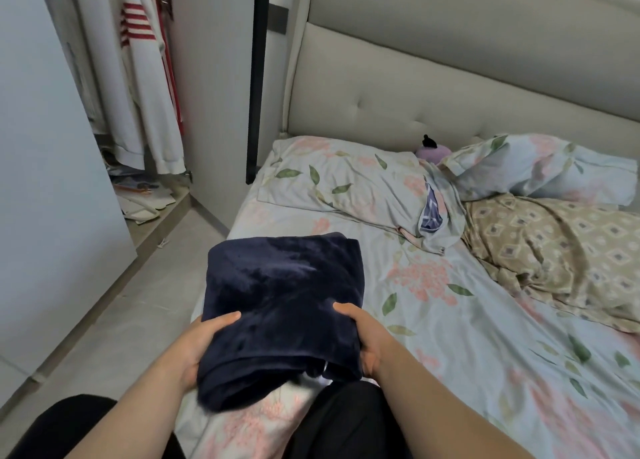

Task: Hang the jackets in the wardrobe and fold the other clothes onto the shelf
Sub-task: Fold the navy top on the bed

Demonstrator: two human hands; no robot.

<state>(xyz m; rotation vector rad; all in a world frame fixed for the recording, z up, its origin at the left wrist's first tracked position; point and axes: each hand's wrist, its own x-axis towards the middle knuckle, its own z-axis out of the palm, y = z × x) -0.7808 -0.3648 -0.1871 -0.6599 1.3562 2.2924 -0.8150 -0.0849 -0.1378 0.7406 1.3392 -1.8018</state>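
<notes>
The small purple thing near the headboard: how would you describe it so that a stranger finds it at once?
Start at the padded beige headboard. Below it lie a flat floral pillow and a plumper one, and the purple thing sits in the gap between them. It alone is plain lilac and rounded, with a black tuft on top.

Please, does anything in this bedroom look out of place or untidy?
Yes. The floral pillowcase gapes at its end, so a blue inner pillow pokes out. Papers and boxes lie heaped loosely on the wardrobe floor. The folded navy garment, gripped by the left hand and right hand, looks neat.
</notes>
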